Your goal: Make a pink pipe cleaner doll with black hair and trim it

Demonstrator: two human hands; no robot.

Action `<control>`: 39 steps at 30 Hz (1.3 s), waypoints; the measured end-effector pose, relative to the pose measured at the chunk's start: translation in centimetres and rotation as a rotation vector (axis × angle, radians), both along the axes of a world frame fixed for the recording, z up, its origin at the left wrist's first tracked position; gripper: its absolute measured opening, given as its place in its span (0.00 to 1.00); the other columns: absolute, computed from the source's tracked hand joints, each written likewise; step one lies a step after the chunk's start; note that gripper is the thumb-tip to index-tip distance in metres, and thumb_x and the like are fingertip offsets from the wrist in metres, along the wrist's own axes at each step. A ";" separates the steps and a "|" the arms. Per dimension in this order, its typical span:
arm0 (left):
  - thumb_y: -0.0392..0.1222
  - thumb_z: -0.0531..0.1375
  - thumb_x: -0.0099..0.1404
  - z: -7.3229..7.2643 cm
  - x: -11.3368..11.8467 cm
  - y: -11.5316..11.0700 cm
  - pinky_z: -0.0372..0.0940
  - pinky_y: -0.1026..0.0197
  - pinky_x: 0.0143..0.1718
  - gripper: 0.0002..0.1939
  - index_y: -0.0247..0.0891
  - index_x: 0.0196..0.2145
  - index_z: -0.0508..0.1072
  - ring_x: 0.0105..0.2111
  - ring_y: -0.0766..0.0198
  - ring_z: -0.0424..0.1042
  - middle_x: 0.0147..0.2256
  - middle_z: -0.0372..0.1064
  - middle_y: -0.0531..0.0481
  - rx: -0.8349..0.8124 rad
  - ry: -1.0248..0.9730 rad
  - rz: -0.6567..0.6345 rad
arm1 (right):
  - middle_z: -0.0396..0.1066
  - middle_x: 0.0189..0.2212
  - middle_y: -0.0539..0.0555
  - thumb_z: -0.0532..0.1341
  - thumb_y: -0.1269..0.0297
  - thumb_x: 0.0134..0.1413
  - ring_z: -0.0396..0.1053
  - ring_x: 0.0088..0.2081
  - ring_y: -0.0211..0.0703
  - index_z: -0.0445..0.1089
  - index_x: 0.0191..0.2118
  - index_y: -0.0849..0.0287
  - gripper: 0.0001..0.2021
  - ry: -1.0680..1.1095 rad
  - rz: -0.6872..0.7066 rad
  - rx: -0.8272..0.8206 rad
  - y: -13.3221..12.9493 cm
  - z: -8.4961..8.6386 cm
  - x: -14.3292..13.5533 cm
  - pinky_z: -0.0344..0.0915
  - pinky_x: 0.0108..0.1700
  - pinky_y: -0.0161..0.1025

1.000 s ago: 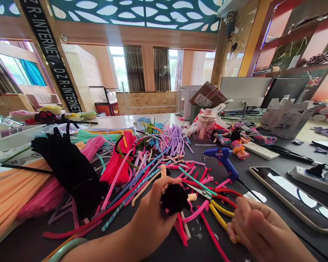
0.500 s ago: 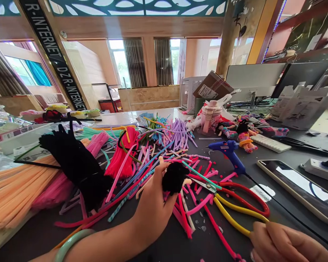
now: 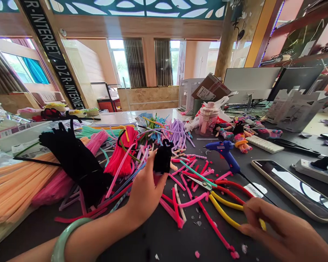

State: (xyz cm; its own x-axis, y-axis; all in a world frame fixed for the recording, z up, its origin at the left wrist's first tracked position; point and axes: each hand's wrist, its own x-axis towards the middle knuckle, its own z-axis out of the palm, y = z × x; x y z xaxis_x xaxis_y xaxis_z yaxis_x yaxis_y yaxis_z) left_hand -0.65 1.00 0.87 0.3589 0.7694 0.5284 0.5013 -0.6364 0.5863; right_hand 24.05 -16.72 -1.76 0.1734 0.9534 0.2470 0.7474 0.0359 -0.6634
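My left hand (image 3: 144, 185), with a green bangle on its wrist, grips a small black fuzzy figure (image 3: 162, 158) upright between thumb and fingers. A curled black piece tops it, and a peach-coloured bit sticks out at its right. My right hand (image 3: 273, 225) is at the lower right, its thumb and fingers closed around the end of the pliers' (image 3: 225, 211) yellow handle. The pliers have one red and one yellow handle. Their jaws point left among cut pink, red and teal fuzzy stems.
A blue glue gun (image 3: 225, 153) lies behind the pliers, a phone (image 3: 292, 189) to the right. Black stems (image 3: 73, 163) and peach stems (image 3: 22, 185) are bundled at left. A pink bottle (image 3: 208, 118), small dolls (image 3: 242, 140) and a keyboard (image 3: 265, 144) stand or lie farther back.
My left hand has moved left and up, and the black figure now stands more upright. My right hand has moved left and up onto the yellow handle's end.
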 end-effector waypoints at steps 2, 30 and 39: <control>0.41 0.58 0.64 0.0 0.0 0.5 0.71 0.47 0.45 0.28 0.38 0.60 0.59 0.46 0.44 0.78 0.49 0.77 0.37 0.003 -0.016 -0.005 | 0.69 0.21 0.47 0.59 0.49 0.55 0.65 0.20 0.35 0.67 0.26 0.51 0.14 -0.128 -0.035 0.074 0.7 1.2 -0.2 0.63 0.22 0.30; 0.37 0.72 0.48 0.8 0.5 0.5 0.68 0.68 0.25 0.33 0.41 0.48 0.61 0.33 0.61 0.79 0.37 0.77 0.50 -1.021 -0.743 -0.482 | 0.80 0.40 0.60 0.54 0.44 0.57 0.78 0.40 0.56 0.79 0.42 0.52 0.22 -0.466 -0.038 0.157 3.2 -2.3 2.7 0.76 0.41 0.48; 0.35 0.64 0.50 0.8 0.6 0.4 0.73 0.63 0.31 0.22 0.39 0.44 0.65 0.32 0.62 0.79 0.38 0.78 0.48 -1.083 -0.752 -0.577 | 0.81 0.35 0.54 0.64 0.48 0.48 0.79 0.34 0.48 0.78 0.39 0.51 0.17 -0.064 -0.066 -0.050 2.4 -0.6 1.0 0.75 0.34 0.36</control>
